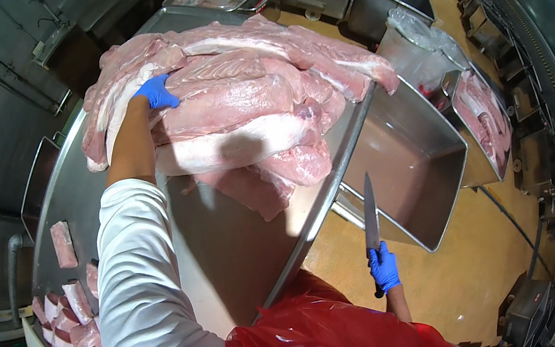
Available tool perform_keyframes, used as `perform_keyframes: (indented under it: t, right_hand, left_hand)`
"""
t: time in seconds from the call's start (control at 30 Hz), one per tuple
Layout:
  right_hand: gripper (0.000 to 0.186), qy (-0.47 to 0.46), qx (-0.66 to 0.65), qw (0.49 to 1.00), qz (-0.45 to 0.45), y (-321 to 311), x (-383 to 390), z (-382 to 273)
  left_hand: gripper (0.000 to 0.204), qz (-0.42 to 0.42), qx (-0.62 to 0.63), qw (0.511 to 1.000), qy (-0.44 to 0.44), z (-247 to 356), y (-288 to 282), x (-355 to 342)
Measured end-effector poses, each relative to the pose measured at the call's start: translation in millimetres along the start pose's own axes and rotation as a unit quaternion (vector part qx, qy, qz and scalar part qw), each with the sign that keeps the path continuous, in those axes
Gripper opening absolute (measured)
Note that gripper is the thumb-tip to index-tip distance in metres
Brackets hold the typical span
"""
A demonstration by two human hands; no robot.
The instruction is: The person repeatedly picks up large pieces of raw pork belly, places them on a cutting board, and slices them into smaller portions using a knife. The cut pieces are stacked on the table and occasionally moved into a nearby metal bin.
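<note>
Raw meat slabs, long and pale pink [231, 101], heaped on a grey metal counter [223, 268]

The slabs lie overlapped at the counter's far part, several thick layers deep. Their surfaces look moist and smooth, pink for the most part, with broad creamy-white bands of fat; one slab near the front of the heap is almost wholly white along its upper face. A few ends (the rightmost ones) reach the counter's right edge, close to a deep rectangular steel bin [449, 191].

The left hand, in a blue glove [158, 93], rests on the heap's left part, thumb parted from the fingers; I cannot tell whether it grips a slab. The right hand, also blue-gloved [384, 269], is closed around the dark handle of a long steel knife [370, 213], blade pointing up and away, clear of the meat.

Smaller cut meat blocks [78, 304] sit at the lower left.
</note>
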State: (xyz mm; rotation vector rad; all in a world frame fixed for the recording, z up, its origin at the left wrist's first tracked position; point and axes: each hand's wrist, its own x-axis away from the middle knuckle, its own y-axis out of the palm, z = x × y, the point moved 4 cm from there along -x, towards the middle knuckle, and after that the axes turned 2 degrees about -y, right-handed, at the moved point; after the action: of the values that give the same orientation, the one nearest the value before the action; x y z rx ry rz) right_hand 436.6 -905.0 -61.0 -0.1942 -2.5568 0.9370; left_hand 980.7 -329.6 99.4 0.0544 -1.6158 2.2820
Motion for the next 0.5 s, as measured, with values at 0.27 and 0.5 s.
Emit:
perform_keyframes:
  t: [0.27,0.5]
  right_hand:
    - [0.017,-0.064,-0.039,0.997,0.018,12,12,-4]
    - [0.016,-0.115,-0.030,0.992,-0.045,26,2,-22]
  left_hand:
    - [0.104,0.042,-0.024,0.995,-0.085,31,0,86]
    - [0.079,-0.070,0.304,0.937,-0.160,-48,94,234]
